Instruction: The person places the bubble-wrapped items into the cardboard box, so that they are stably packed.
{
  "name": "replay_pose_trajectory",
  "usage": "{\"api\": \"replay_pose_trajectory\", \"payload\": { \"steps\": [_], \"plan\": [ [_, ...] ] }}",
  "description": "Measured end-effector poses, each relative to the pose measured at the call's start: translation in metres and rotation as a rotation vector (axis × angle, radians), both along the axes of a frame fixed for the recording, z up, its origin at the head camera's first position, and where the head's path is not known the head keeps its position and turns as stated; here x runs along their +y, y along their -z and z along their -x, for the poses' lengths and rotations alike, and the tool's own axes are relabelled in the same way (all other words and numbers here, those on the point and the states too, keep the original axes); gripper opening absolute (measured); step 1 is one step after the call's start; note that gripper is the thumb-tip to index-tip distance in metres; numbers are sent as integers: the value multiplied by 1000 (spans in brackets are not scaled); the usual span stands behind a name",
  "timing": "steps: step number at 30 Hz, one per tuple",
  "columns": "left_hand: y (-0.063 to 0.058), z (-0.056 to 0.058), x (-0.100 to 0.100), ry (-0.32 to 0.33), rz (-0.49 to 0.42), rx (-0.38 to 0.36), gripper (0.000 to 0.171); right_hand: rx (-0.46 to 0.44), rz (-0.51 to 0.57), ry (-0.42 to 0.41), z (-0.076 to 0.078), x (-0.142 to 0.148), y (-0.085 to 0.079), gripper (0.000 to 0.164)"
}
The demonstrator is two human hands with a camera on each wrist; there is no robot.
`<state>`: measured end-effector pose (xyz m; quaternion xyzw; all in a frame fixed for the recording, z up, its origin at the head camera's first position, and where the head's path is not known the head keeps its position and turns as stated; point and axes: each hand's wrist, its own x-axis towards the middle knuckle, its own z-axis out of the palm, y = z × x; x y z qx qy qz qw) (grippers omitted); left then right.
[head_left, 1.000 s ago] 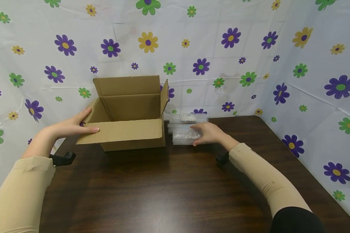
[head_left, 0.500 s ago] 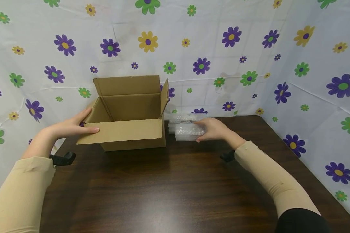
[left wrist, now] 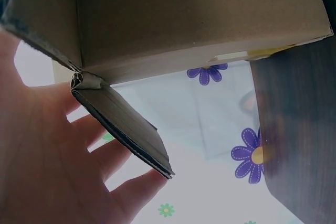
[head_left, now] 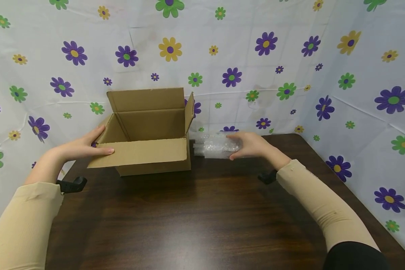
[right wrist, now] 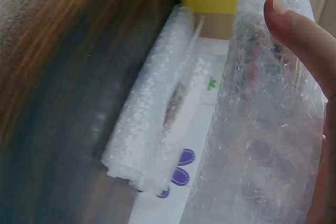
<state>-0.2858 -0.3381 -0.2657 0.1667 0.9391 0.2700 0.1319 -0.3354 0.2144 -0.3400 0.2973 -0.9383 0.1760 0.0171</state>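
A brown cardboard box point(head_left: 155, 167) with raised flaps stands on the table, toward the back left. My left hand point(head_left: 75, 149) holds its left front corner, the thumb lying on the front flap point(head_left: 145, 152). In the left wrist view, the fingers spread behind a side flap point(left wrist: 126, 124). Right of the box, my right hand point(head_left: 253, 145) grips a bubble-wrapped package point(right wrist: 257, 129) between thumb and fingers. Something reddish and dark shows faintly through the wrap. Another roll of bubble wrap point(right wrist: 149, 98) lies on the table behind and below the held package.
The dark wooden table point(head_left: 175, 217) stretches out in front of the box. Close behind it hangs a white flowered cloth point(head_left: 239, 45), which continues along the right side. Yellow tape point(right wrist: 207, 1) crosses the box's outer wall.
My right hand has moved back and slightly right, raising the bubble-wrapped package so that it now overlaps the rolls behind it. The left hand and the box stay put.
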Motion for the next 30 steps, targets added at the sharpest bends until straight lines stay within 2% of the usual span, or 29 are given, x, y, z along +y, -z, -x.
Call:
{"api": "replay_pose_trajectory", "payload": {
  "steps": [6,13,20,30],
  "plan": [
    [1,0,-1,2,-3,1,100,8,15,0,-5,-1,-14,87],
    [0,0,0,5,-16,3,101,27,4,-38,-12,-2,-32,85],
    [0,0,1,4,-13,-4,101,78,-12,-78,-23,-3,-51,85],
    [2,-2,-1,16,-26,5,102,97,-21,-119,-39,-10,-75,82]
  ]
}}
